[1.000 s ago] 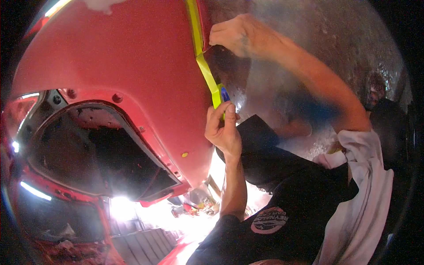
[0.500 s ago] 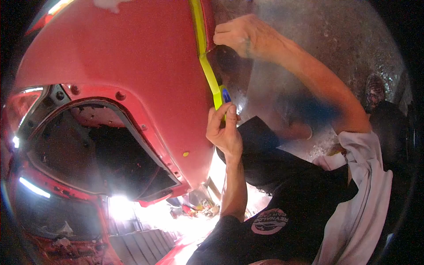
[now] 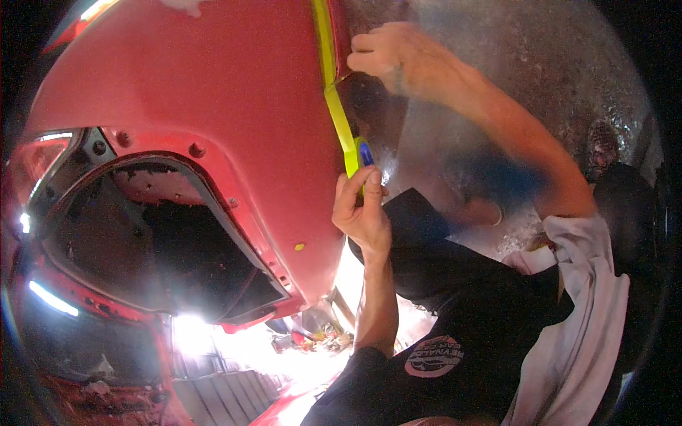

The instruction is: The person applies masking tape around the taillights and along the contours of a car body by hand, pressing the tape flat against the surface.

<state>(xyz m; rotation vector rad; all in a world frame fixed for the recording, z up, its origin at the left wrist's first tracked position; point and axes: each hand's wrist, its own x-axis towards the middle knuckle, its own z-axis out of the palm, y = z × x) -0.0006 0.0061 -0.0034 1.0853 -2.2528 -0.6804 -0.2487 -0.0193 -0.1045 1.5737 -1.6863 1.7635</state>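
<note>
My left hand (image 3: 364, 213) pinches a roll of yellow-green masking tape (image 3: 359, 156) with a blue core. From the roll, a taut tape strip (image 3: 339, 117) runs up to the edge of a red car panel (image 3: 213, 78), where more tape lies along the border. My right hand (image 3: 387, 57) is closed beside that edge, above the roll, with its fingertips close to the taped border. Whatever those fingers grip, if anything, is hidden.
A large opening (image 3: 192, 241) with a dark interior lies in the red bodywork at left. Wet-looking floor (image 3: 533, 64) spreads at upper right. A grey cloth (image 3: 582, 319) hangs over my shoulder. Bright light glares at the bottom middle.
My right hand has shifted very slightly to the right along with the panel edge in view. My left hand still holds the tape roll in nearly the same place.
</note>
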